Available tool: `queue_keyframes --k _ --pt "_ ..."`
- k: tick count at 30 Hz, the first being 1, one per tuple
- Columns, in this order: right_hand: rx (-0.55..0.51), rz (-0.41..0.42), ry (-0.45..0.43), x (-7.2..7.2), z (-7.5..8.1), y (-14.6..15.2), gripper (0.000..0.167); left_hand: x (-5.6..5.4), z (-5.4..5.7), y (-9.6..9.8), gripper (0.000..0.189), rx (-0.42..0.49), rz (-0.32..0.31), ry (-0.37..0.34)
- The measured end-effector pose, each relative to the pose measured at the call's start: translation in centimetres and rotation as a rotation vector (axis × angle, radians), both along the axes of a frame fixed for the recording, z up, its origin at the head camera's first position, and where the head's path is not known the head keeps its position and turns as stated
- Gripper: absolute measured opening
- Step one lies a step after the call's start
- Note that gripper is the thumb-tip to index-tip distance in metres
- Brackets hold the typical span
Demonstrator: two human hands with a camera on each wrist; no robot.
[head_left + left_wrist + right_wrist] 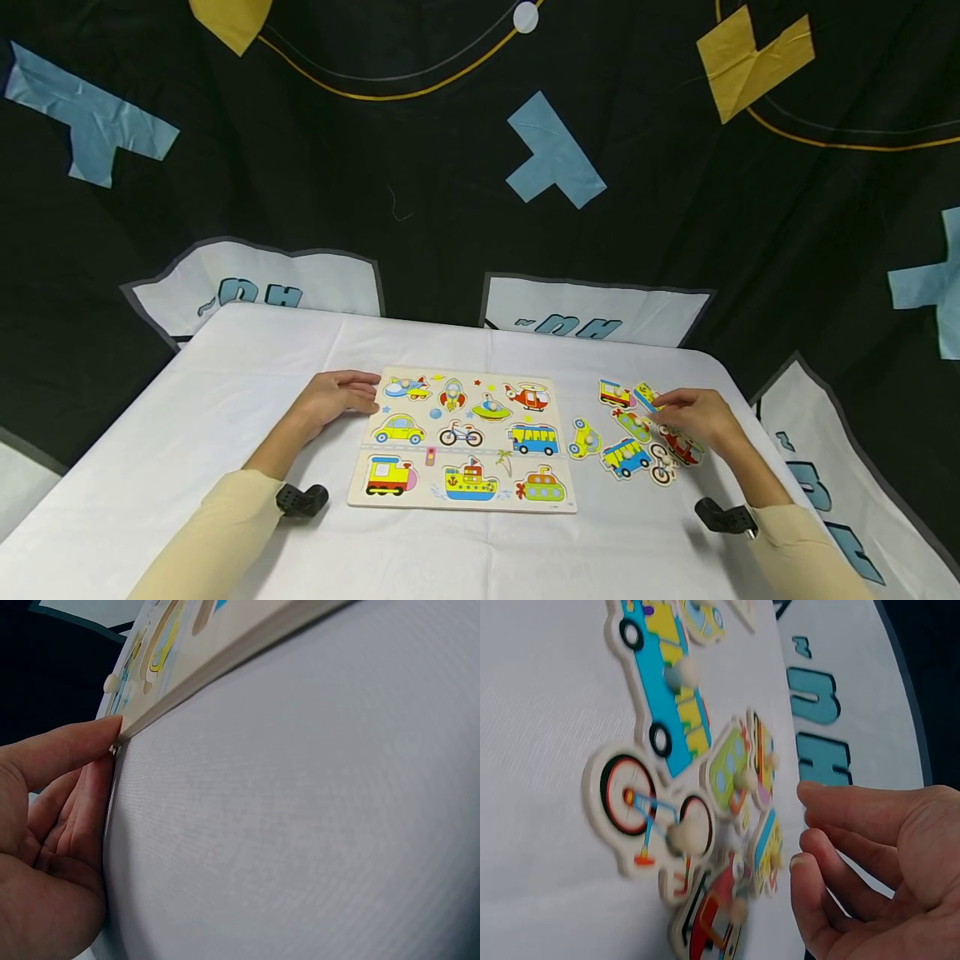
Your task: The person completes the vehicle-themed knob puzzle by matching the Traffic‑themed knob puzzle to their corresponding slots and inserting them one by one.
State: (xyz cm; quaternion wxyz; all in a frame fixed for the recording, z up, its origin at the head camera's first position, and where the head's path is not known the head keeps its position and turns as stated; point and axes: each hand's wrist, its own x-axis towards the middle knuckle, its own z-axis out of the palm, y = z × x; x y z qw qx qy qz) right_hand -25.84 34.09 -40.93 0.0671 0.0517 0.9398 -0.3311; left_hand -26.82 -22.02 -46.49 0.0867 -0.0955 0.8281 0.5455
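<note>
A wooden vehicle puzzle board (472, 429) lies flat on the white table. At its upper left corner my left hand (341, 396) holds the edge; the left wrist view shows the thumb (75, 750) on the corner and the other fingers bent beside it. My right hand (697, 417) hovers over loose knobbed pieces, thumb and fingertips apart with nothing between them. Nearest its fingertips is the yellow-and-blue ship piece (766, 851). Around it lie the helicopter piece (714, 915), bicycle piece (641, 806), submarine piece (724, 769) and train piece (761, 754).
The bus piece (626, 458) and yellow car piece (583, 439) lie between the board and the other pieces. A pale knob (111, 682) stands up from the board near the held corner. Behind the table (262, 350) hangs a black patterned cloth (420, 183).
</note>
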Motion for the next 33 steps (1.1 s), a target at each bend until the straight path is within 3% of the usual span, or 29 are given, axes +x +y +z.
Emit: queue_keyframes --k 10,15,21,33 --pt "-0.004 0.019 -0.052 0.4 -0.4 2.8 0.043 0.2 0.2 0.1 0.059 0.012 -0.001 0.013" --pt "-0.033 0.052 -0.098 0.5 -0.7 3.8 0.040 0.2 0.2 0.1 0.059 0.009 0.002 0.010" --pt "-0.080 0.036 -0.154 0.7 -1.4 4.7 0.036 0.1 -0.1 0.0 0.059 0.001 -0.006 0.023" --pt "-0.091 0.035 -0.170 0.8 -2.1 5.2 0.035 0.2 0.1 0.0 0.060 -0.007 -0.009 0.033"
